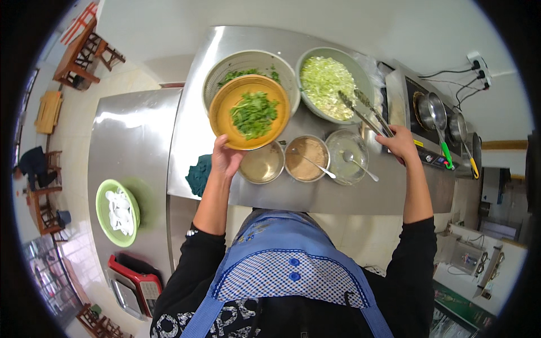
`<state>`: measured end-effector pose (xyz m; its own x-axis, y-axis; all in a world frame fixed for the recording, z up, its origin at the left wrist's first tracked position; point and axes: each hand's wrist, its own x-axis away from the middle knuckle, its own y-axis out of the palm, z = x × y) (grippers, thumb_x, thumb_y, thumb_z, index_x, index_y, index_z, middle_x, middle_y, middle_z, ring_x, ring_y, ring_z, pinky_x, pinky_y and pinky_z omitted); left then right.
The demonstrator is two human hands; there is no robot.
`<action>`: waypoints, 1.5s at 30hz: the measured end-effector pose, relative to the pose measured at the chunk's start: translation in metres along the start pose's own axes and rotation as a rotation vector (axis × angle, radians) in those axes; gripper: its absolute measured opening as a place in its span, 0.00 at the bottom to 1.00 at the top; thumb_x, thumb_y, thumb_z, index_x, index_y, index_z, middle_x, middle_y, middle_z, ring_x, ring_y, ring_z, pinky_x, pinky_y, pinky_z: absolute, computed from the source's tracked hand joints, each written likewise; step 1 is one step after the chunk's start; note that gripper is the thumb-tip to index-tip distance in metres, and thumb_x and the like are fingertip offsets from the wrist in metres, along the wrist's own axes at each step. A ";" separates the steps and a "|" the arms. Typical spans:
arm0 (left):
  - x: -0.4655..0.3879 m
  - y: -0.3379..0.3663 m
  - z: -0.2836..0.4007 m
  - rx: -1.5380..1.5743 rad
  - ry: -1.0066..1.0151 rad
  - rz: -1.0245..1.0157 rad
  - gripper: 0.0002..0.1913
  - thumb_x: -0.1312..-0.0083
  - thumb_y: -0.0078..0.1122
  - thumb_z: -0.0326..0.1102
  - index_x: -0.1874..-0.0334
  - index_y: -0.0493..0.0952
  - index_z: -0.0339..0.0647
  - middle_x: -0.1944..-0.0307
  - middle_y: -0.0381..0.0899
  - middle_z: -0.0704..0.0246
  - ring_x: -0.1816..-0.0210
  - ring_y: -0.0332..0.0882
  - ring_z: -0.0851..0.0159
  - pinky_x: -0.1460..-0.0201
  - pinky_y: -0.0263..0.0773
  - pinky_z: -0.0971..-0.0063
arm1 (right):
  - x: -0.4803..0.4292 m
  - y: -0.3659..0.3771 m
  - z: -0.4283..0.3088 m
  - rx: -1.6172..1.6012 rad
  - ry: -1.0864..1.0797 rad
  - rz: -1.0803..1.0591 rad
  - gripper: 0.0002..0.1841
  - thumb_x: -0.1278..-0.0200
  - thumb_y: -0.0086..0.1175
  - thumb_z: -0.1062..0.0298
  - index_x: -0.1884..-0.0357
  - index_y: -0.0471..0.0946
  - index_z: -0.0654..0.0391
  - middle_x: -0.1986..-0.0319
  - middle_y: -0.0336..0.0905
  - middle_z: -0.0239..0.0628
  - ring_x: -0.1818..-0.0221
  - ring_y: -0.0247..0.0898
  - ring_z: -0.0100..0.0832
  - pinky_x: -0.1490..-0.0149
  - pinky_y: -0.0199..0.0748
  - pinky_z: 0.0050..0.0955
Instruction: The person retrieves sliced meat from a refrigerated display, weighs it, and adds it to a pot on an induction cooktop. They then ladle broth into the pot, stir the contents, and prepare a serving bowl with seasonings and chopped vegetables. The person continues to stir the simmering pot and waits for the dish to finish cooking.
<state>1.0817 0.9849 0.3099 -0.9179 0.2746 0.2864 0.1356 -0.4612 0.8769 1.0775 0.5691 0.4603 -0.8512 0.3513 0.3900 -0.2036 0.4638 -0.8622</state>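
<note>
My left hand (228, 156) grips the near rim of a yellow-brown bowl (219, 114) that holds chopped green herbs (254, 115). It is held over the edge of a large perforated colander (243, 57) with more herbs in it. Metal tongs (374, 120) are in my right hand (397, 143), their tips apart above the rim area of a green basin (315, 114) of chopped pale green vegetable (327, 80). Nearer me are a metal bowl (263, 164), a metal bowl of light brown powder (304, 169) with a spoon, and a glass bowl (348, 167) with another spoon.
A dark green cloth (198, 176) lies left of my forearm. Induction cookers with pans (432, 110) stand at the right. On the left counter are a light green bowl of white spoons (120, 211) and a red kitchen scale (137, 281). A person (34, 167) sits far left.
</note>
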 end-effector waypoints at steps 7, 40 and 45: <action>0.001 0.013 -0.015 -0.127 0.060 0.143 0.29 0.47 0.57 0.43 0.43 0.64 0.40 0.46 0.69 0.63 0.44 0.68 0.57 0.41 0.63 0.57 | -0.095 0.040 0.021 0.308 0.013 -0.067 0.28 0.66 0.65 0.48 0.74 0.78 0.68 0.73 0.79 0.52 0.68 0.77 0.43 0.60 0.74 0.34; -0.058 0.072 -0.108 -0.236 -0.058 0.018 0.19 0.43 0.54 0.31 0.49 0.61 0.49 0.72 0.65 0.79 0.76 0.64 0.80 0.49 0.71 0.58 | -0.056 -0.063 0.013 0.172 -0.363 -0.087 0.16 0.57 0.61 0.60 0.68 0.79 0.62 0.80 0.74 0.49 0.76 0.71 0.39 0.64 0.69 0.33; -0.082 0.101 -0.135 -0.295 -0.069 0.027 0.21 0.42 0.54 0.30 0.47 0.60 0.49 0.67 0.68 0.79 0.73 0.64 0.81 0.49 0.71 0.58 | -0.020 -0.061 0.006 0.049 -0.559 -0.062 0.18 0.56 0.61 0.60 0.65 0.78 0.63 0.81 0.75 0.44 0.79 0.69 0.34 0.66 0.69 0.31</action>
<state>1.1203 0.8018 0.3225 -0.8867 0.3109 0.3421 0.0360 -0.6913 0.7217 1.1042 0.5283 0.5030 -0.9609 -0.1663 0.2215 -0.2726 0.4266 -0.8624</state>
